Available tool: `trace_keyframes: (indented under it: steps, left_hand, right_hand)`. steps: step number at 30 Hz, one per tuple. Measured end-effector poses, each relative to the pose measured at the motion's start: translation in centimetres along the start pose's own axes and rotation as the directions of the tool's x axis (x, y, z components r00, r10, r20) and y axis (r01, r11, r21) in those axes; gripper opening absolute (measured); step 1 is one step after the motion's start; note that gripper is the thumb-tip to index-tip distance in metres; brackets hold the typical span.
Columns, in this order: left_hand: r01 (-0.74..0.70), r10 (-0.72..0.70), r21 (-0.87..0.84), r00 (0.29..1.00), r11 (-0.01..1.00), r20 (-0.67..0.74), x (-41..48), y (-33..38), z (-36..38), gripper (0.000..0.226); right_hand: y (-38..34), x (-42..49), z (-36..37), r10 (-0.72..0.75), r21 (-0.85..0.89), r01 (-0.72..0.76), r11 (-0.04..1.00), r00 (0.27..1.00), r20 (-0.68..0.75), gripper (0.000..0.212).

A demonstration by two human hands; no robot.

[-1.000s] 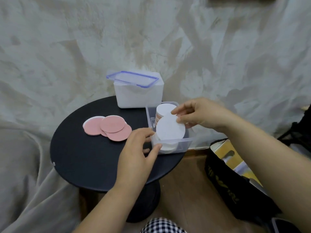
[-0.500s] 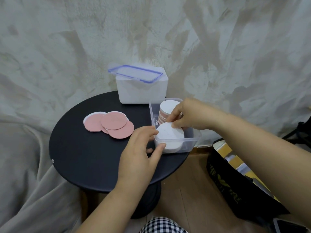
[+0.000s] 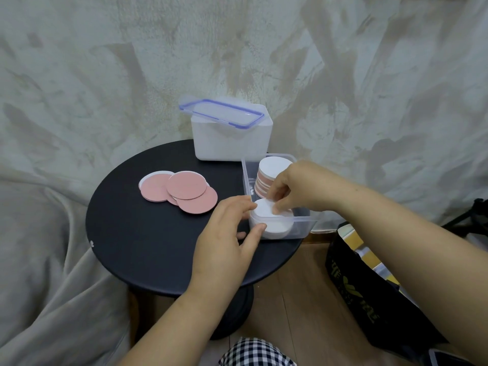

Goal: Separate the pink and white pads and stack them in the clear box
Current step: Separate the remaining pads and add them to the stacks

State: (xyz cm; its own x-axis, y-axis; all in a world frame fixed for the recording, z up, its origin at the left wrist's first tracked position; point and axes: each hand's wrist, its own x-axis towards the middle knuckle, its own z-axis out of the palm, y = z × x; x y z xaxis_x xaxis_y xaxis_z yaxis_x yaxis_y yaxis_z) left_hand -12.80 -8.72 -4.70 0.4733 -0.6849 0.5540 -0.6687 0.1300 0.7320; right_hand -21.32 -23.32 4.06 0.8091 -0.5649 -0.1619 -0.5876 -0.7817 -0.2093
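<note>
The clear box (image 3: 247, 178) stands at the right edge of a round black table (image 3: 148, 241). In its near end lies a stack of white pads (image 3: 273, 225). In its far end a stack of pink-edged pads with a white face on top (image 3: 272, 170) leans upright. My right hand (image 3: 293, 186) reaches into the box with its fingertips pressing on the top white pad (image 3: 264, 209). My left hand (image 3: 227, 233) cups the box's near left corner, thumb against the wall. Several pink pads (image 3: 182, 190) lie loose on the table to the left.
A white tub (image 3: 232, 141) with a blue-rimmed clear lid (image 3: 221, 113) laid askew on it stands behind the box. A black bag (image 3: 369, 294) sits on the wooden floor at the right. Grey cloth drapes the wall and the floor at the left.
My right hand has lowered the white pad from above the box onto the near stack. My left hand stays at the box's corner.
</note>
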Motion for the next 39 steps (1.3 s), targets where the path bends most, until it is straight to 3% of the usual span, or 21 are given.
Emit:
trace_keyframes:
  steps: [9,13,16,19,21,24,28,30,35,39]
  left_hand:
    - [0.066,-0.065,-0.057,0.997,0.996,0.028,-0.1,0.2,-0.3,0.03]
    - [0.111,-0.104,-0.133,0.993,0.985,0.058,0.2,0.3,-1.6,0.035]
    - [0.083,-0.083,-0.01,0.996,0.997,-0.036,1.0,-0.9,-3.8,0.031]
    - [0.127,-0.102,0.23,0.987,0.965,-0.121,2.7,-3.3,-6.4,0.022]
    - [0.178,-0.15,0.35,0.983,0.92,-0.105,4.1,-5.3,-7.8,0.025]
    - [0.152,-0.196,0.478,0.98,0.865,0.043,5.5,-7.6,-8.7,0.035]
    - [0.049,-0.22,0.514,0.935,0.856,0.277,6.0,-8.1,-8.7,0.045]
    - [0.014,-0.22,0.532,0.919,0.846,0.327,5.9,-8.3,-8.6,0.042]
    - [-0.005,-0.172,0.577,0.953,0.816,0.251,5.5,-8.2,-9.1,0.039]
    - [0.047,-0.222,0.601,0.95,0.798,0.221,5.0,-7.4,-9.6,0.042]
  right_hand:
    - [-0.5,-0.2,-0.1,-0.02,-0.136,0.026,0.99,0.999,0.041,0.029]
    - [-0.9,-1.1,-0.8,-0.101,-0.172,0.086,0.981,0.992,-0.078,0.024]
    - [-1.8,-1.7,-1.9,-0.128,-0.01,0.129,0.992,0.968,-0.216,0.018]
    - [-4.4,-1.6,-2.1,-0.179,0.095,0.205,0.974,0.957,-0.228,0.019]
    - [-6.4,-1.0,-1.4,-0.233,0.112,0.265,0.958,0.943,-0.238,0.022]
    - [-9.1,0.7,0.8,-0.27,0.09,0.292,0.952,0.942,-0.198,0.032]
    - [-10.4,3.3,5.2,-0.186,0.077,0.203,0.976,0.964,-0.188,0.042]
    - [-10.3,3.8,7.2,-0.127,0.086,0.143,0.986,0.976,-0.175,0.052]
    - [-9.6,3.2,9.9,-0.054,0.146,0.09,0.985,0.971,-0.235,0.061]
    - [-9.4,2.5,10.3,-0.061,0.174,0.128,0.976,0.938,-0.342,0.054]
